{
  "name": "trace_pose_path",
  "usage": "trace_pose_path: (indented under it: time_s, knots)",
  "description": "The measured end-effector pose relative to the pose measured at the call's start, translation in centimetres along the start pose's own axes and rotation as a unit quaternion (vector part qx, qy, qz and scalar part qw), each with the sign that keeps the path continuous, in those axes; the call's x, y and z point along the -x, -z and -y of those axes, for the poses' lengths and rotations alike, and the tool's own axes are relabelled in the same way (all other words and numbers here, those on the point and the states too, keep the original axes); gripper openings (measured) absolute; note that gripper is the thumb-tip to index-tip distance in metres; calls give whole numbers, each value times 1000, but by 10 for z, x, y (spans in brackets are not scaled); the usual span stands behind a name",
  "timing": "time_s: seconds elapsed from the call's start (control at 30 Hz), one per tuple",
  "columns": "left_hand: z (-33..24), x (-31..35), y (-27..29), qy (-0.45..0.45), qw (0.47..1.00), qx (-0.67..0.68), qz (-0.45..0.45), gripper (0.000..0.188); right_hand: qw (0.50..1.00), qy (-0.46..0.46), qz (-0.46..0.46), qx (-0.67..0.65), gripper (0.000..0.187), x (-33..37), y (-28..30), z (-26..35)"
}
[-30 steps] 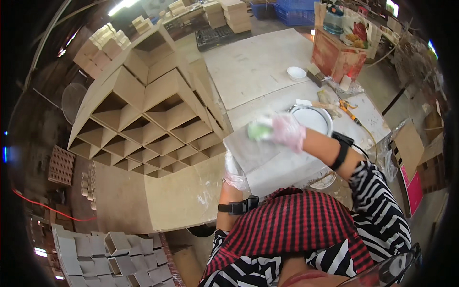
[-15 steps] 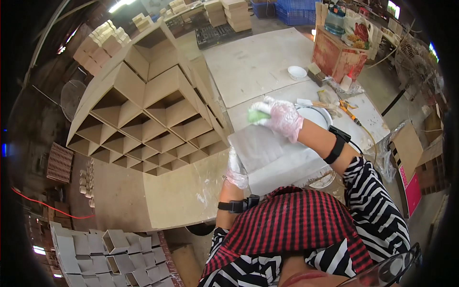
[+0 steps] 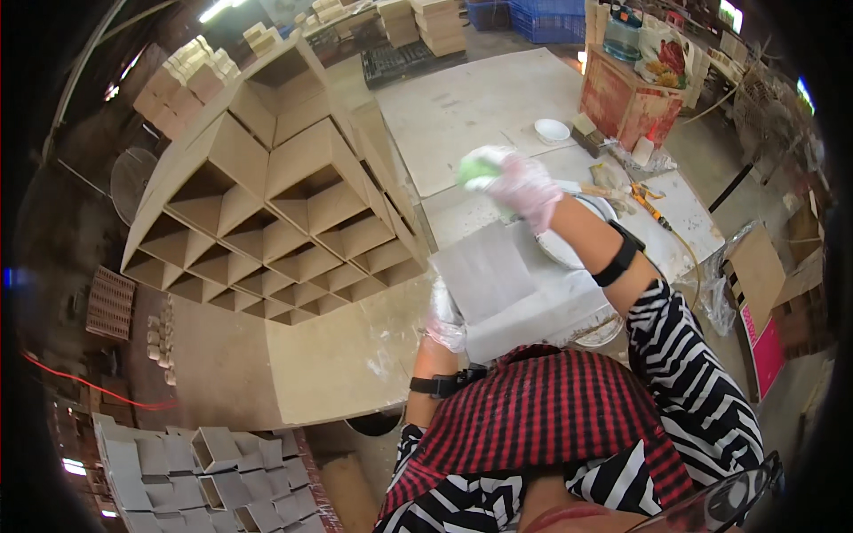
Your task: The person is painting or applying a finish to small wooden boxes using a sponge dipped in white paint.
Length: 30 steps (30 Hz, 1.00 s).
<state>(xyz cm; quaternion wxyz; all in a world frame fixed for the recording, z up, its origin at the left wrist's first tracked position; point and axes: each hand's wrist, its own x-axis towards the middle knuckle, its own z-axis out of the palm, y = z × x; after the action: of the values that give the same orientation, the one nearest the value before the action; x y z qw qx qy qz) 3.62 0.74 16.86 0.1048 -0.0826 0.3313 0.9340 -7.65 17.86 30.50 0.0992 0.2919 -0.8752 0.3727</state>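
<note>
Hands well apart, both in thin clear gloves. Right hand closed around green sponge, up over the table, beyond the far edge of the grey box. Box sits at the near side of the table, in front of the apron. Left hand against box's left side; fingers mostly hidden, can't tell if gripping. White tub partly under right wrist, right of box. Small bowl farther back. Stacked brown boxes to the left.
</note>
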Motion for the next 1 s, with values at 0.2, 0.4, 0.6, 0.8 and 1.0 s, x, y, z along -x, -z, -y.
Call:
trace_pose_path:
  time_s: [0.2,0.4,0.6,0.8,1.0]
  knots:
    - [-3,4,12,-71,995,57,39,40,914,-250,4,-321,54,61,-11,-30]
    - [9,-8,4,-51,973,190,121,36,880,-326,1,-346,53,94,-45,-38]
    - [11,-5,0,-46,973,208,87,35,905,-409,84,-80,56,110,9,-96]
    - [5,-7,-15,-76,980,173,55,40,877,-377,204,218,43,121,10,-158]
    - [10,-4,-22,-114,987,108,47,48,853,-380,248,257,41,129,-9,-188]
